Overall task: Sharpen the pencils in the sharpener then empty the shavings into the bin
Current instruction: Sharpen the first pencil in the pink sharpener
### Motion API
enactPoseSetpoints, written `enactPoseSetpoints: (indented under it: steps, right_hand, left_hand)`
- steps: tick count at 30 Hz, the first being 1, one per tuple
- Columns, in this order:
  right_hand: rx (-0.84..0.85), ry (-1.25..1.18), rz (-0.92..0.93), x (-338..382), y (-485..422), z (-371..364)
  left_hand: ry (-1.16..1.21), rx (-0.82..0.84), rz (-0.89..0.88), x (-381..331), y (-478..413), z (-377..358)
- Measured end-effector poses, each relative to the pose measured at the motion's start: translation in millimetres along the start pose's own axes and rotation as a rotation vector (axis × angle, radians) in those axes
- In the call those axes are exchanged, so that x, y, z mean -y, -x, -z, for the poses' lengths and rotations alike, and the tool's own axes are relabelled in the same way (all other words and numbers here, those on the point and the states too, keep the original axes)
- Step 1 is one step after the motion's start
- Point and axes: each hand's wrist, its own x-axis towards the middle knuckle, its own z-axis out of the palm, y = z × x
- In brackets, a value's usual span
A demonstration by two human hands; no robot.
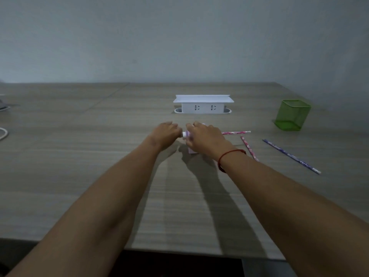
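I've got both hands meeting mid-table on the sharpener (187,134), a small white-and-pink one standing on the wooden table (179,196). The left hand (164,134) is curled in on its knob end, fingers pinched there. The right hand (205,136) is cupped over the body and grips it from above, hiding most of it.

A pink pencil (237,132) pokes out to the right from behind that hand. I can't tell whether its tip is in the sharpener or it just lies behind.

Risks from here, as I read it:
- The sharpener is light, so if the right hand eases off while the left turns, it may skid or tip.
- If the pencil is in crooked, the lead could snap.
- Pulling the shavings drawer carelessly would scatter shavings on the table well short of the green mesh bin (292,114), which sits far off to the right.

Count:
- one sharpener
- three pencils: that pink one, a second pink pencil (249,148) and a purple pencil (291,155), both loose on the table
- one green bin
- one white socket box (202,105) behind the hands, showing two outlets
- one white cord (4,133) at the left edge
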Motion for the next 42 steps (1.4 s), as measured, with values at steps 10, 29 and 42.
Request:
enactPoseSetpoints:
  steps: [10, 29, 42]
  right_hand:
    - [0.064, 0.031, -0.056, 4, -4, 5]
    - [0.079, -0.015, -0.027, -3, -3, 7]
    - [-0.007, -0.026, 0.001, -9, -3, -2]
  left_hand:
    - [0.011, -0.2, 0.066, -10, 12, 45]
    - [0.237, -0.132, 0.123, -51, 56, -4]
    - [0.135, 0.118, 0.103, -24, 9, -15]
